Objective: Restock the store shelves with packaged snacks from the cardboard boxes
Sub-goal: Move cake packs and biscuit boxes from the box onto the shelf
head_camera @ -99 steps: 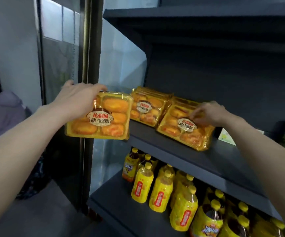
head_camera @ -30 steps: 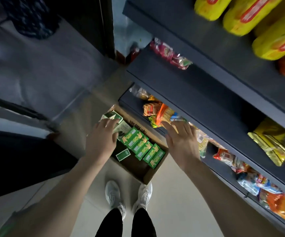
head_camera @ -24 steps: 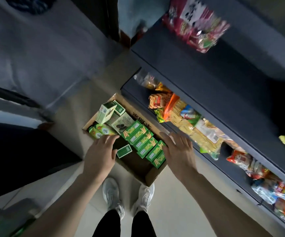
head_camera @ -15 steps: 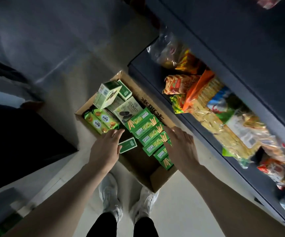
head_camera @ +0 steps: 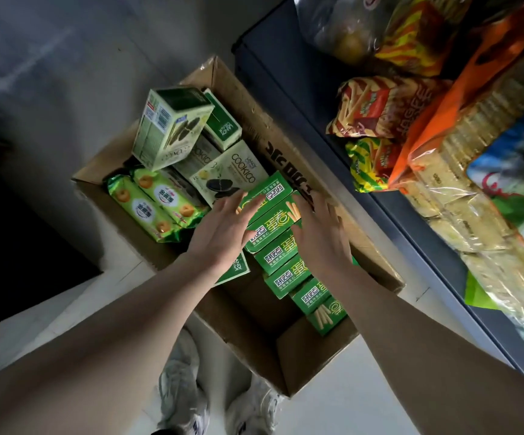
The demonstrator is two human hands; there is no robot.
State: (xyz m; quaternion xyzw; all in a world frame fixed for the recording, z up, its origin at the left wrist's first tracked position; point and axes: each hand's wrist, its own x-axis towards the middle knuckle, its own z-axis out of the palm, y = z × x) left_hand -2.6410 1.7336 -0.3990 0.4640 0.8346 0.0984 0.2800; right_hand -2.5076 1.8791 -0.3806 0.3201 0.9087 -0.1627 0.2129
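Note:
An open cardboard box (head_camera: 298, 359) stands on the floor by my feet. Inside runs a row of several green snack boxes (head_camera: 286, 274) along its right side. My left hand (head_camera: 223, 233) and my right hand (head_camera: 320, 240) reach down onto the upper green boxes (head_camera: 270, 199) of that row, one hand at each side, fingers stretched out. Neither hand grips a box. Pale green cookie boxes (head_camera: 229, 174) and two green biscuit rolls (head_camera: 154, 205) fill the far end of the cardboard box.
The dark bottom shelf (head_camera: 411, 233) runs along the right, loaded with bagged snacks (head_camera: 380, 108) and a large cracker pack (head_camera: 474, 189). My white shoes (head_camera: 185, 390) stand just under the cardboard box. A small green box (head_camera: 238, 268) lies under my left wrist.
I turned from the shelf of yellow cake packs and bent down to the floor box. Both empty hands dropped into it and closed in on the green snack boxes.

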